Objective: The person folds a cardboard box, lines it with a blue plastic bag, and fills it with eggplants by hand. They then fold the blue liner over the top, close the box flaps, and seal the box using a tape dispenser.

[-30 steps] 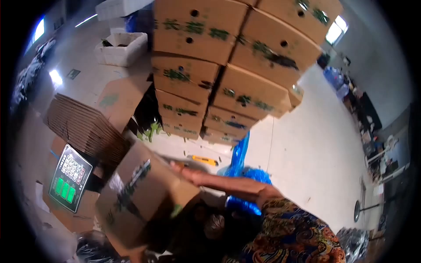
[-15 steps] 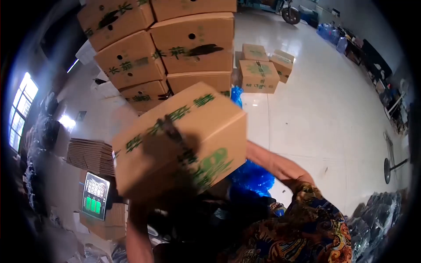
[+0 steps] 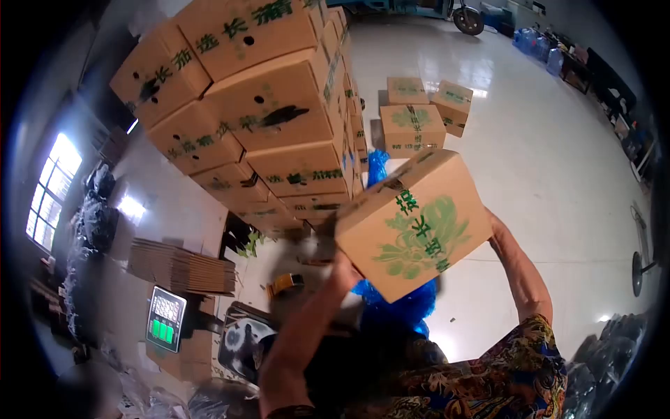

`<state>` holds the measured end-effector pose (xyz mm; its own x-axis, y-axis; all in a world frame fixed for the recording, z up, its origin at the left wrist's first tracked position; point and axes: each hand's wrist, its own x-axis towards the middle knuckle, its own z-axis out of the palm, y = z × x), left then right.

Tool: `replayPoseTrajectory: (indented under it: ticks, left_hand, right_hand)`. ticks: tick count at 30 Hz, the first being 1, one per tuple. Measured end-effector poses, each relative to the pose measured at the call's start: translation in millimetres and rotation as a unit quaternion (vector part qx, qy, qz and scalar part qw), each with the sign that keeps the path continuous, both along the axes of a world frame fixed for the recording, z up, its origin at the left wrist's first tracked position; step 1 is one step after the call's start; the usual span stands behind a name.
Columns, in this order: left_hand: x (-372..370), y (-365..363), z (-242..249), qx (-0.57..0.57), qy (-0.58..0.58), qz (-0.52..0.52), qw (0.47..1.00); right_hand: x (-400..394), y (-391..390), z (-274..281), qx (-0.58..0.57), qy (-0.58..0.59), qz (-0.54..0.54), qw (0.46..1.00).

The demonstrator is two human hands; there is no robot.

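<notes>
A brown cardboard box (image 3: 427,234) with green printed characters and a leafy picture is held tilted in the air before me. My left hand (image 3: 343,271) grips its lower left edge, the fingers partly hidden against the box. On the opposite side, my right hand (image 3: 491,225) holds the right edge, its fingers mostly behind the cardboard. Just below the box lies crumpled blue plastic (image 3: 408,307). A tall stack of similar boxes (image 3: 272,115) stands to the left of the held one.
Several smaller boxes (image 3: 413,127) sit on the pale floor (image 3: 530,188) ahead. Flattened cardboard (image 3: 183,267) is piled at left, near a scale display (image 3: 166,318) with lit green digits. A yellow and black item (image 3: 285,284) lies near my left forearm. Dark plastic bags (image 3: 606,366) lie at lower right.
The held box has moved to the right, away from the scale's side, and has turned so its leafy printed face shows more. More of the stack's right side has come into view.
</notes>
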<state>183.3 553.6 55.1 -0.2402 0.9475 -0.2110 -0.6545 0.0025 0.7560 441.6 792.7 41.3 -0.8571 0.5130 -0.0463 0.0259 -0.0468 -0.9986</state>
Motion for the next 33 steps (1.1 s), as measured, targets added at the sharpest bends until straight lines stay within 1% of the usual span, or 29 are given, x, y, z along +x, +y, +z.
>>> replayPoseTrajectory:
  ticks: [1, 2, 3, 4, 5, 6, 7, 8, 9, 10, 11, 12, 13, 14, 15, 16, 17, 18, 20, 21, 22, 25, 26, 28, 29, 31, 33]
  left_hand:
    - [12, 4, -12, 0.007, -0.077, -0.021, 0.997]
    - [23, 10, -25, 0.002, -0.168, -0.039, 0.985]
    - [34, 19, -41, -0.062, -0.178, 0.005, 0.982]
    - [46, 29, -61, -0.126, -0.189, 0.048, 0.973]
    - [57, 37, -82, -0.194, -0.202, 0.087, 0.956]
    - [71, 41, -109, -0.202, -0.111, 0.010, 0.973]
    - [82, 38, -129, -0.208, -0.021, -0.067, 0.976]
    - [89, 37, -118, -0.192, 0.036, -0.165, 0.967]
    - [92, 43, -113, -0.189, 0.053, -0.241, 0.951]
    - [98, 44, -96, -0.199, 0.083, -0.231, 0.949]
    - [105, 45, -74, -0.207, 0.114, -0.222, 0.946]
    - [104, 43, -58, -0.178, 0.261, -0.232, 0.920]
    - [97, 37, -43, -0.145, 0.402, -0.239, 0.872]
    - [91, 28, -27, -0.108, 0.534, -0.243, 0.802]
    - [88, 8, -7, -0.074, 0.539, -0.192, 0.817]
    - [86, -18, 15, -0.039, 0.543, -0.139, 0.827]
    - [81, -36, 37, -0.083, 0.569, -0.178, 0.799]
    - [79, -56, 54, -0.105, 0.574, -0.177, 0.792]
    - [69, -100, 68, -0.079, 0.530, -0.136, 0.833]
    - [64, -115, 85, -0.111, 0.508, -0.129, 0.845]
    - [62, -126, 101, -0.142, 0.483, -0.123, 0.855]
    - [57, -154, 120, -0.229, 0.344, -0.061, 0.908]
    - [57, -160, 117, -0.229, 0.339, -0.043, 0.912]
    - [57, -169, 113, -0.230, 0.324, -0.012, 0.918]
    - [57, -168, 111, -0.239, 0.329, -0.015, 0.913]
    - [58, -160, 105, -0.251, 0.345, -0.024, 0.904]
    - [57, -156, 94, -0.224, 0.404, -0.037, 0.886]
  right_hand:
    - [8, 18, -8, 0.005, 0.001, -0.027, 1.000]
    - [13, 34, -20, -0.027, 0.005, -0.062, 0.998]
    - [16, 55, -40, -0.132, 0.019, -0.141, 0.981]
    - [19, 76, -61, -0.228, 0.048, -0.226, 0.946]
    - [13, 79, -73, -0.266, 0.066, -0.313, 0.909]
    - [7, 83, -84, -0.294, 0.090, -0.397, 0.865]
    - [-10, 77, -90, -0.259, 0.115, -0.479, 0.831]
    - [-20, 83, -116, -0.139, 0.056, -0.429, 0.891]
    - [-45, 52, -104, -0.042, 0.031, -0.440, 0.896]
    - [-64, 36, -114, 0.055, -0.011, -0.386, 0.921]
    - [-87, -4, -92, 0.164, -0.040, -0.325, 0.931]
    - [-112, -35, -99, 0.188, 0.018, -0.248, 0.950]
    - [-132, -59, -108, 0.210, 0.078, -0.169, 0.960]
    - [-150, -79, -106, 0.180, 0.001, -0.093, 0.979]
    - [-161, -92, -105, 0.148, -0.073, -0.015, 0.986]
    - [-176, -96, -140, 0.276, -0.086, 0.010, 0.957]
    - [-193, -98, -177, 0.400, -0.094, 0.034, 0.911]
    - [-206, -99, -178, 0.391, -0.218, 0.123, 0.886]
    - [-224, -101, -192, 0.470, -0.299, 0.156, 0.816]
    - [-234, -106, -205, 0.505, -0.337, 0.175, 0.775]
    - [-240, -107, -232, 0.520, -0.341, 0.187, 0.761]
    - [-232, -113, -250, 0.551, -0.329, 0.243, 0.727]
    - [-224, -119, -266, 0.574, -0.292, 0.226, 0.731]
    - [-229, -139, -291, 0.561, -0.299, 0.207, 0.743]
    - [-225, -147, -305, 0.555, -0.306, 0.197, 0.748]
    - [-198, -167, -330, 0.513, -0.252, 0.316, 0.757]
    - [-151, -199, -327, 0.403, -0.300, 0.341, 0.795]
